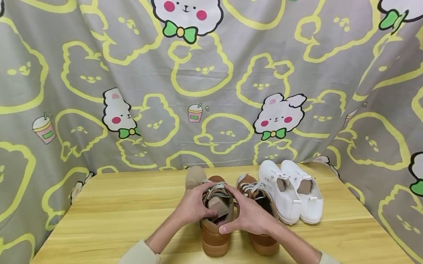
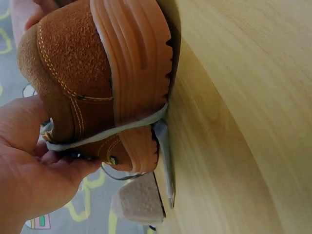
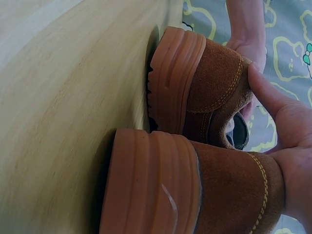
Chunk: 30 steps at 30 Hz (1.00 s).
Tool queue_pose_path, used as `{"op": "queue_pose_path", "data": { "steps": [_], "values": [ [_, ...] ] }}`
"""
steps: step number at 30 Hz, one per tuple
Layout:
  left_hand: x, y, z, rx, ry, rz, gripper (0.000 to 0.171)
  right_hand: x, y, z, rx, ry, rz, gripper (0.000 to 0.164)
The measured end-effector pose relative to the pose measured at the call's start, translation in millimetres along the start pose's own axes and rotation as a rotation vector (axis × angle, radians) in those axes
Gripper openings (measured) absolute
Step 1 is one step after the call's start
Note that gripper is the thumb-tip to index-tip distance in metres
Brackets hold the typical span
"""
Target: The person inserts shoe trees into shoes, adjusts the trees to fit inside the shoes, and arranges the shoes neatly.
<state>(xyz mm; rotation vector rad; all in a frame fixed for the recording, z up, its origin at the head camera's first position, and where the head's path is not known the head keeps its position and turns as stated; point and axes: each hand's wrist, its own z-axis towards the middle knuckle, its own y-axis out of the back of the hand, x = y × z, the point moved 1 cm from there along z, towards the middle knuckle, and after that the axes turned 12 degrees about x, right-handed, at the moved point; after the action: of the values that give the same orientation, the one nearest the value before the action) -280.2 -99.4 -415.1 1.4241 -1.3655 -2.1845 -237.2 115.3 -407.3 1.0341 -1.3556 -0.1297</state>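
A brown suede lace-up shoe (image 1: 215, 239) stands on the wooden table, heel toward me. My left hand (image 1: 193, 206) grips its left side, thumb inside the opening and fingers by the laces. From the right, my right hand (image 1: 253, 215) holds the same shoe, its thumb on the heel collar (image 3: 243, 73). In the left wrist view a grey lace (image 2: 117, 129) hangs down the shoe's side to the table. The matching brown shoe (image 1: 264, 244) stands just right, partly under my right forearm. Something pale lies inside the held shoe; its kind is unclear.
A pair of white shoes, one left (image 1: 286, 211) and one right (image 1: 312, 211), stands right of the brown pair. Behind the held shoe is a beige shoe (image 1: 194, 175), partly hidden. A patterned curtain (image 1: 209, 107) encloses the table's (image 1: 129, 221) back and sides.
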Motion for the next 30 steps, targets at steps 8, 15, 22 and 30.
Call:
{"op": "queue_pose_path", "data": {
  "steps": [8,15,22,30],
  "values": [
    [0.6,7.7,6.1,0.069,-0.038,0.017,0.066,-1.6,1.0,-1.2,-0.01,0.001,0.016,0.121],
    [1.3,12.2,11.1,0.078,-0.05,0.055,0.063,-2.6,0.7,-0.5,-0.007,0.003,0.027,0.12],
    [-2.1,10.2,12.7,0.007,-0.042,0.173,0.058,-1.4,0.0,-0.1,-0.009,0.006,0.022,0.122],
    [-3.6,3.8,12.9,-0.063,-0.044,0.237,0.057,-0.8,-0.5,-0.4,-0.01,-0.001,0.034,0.121]
  ]
}}
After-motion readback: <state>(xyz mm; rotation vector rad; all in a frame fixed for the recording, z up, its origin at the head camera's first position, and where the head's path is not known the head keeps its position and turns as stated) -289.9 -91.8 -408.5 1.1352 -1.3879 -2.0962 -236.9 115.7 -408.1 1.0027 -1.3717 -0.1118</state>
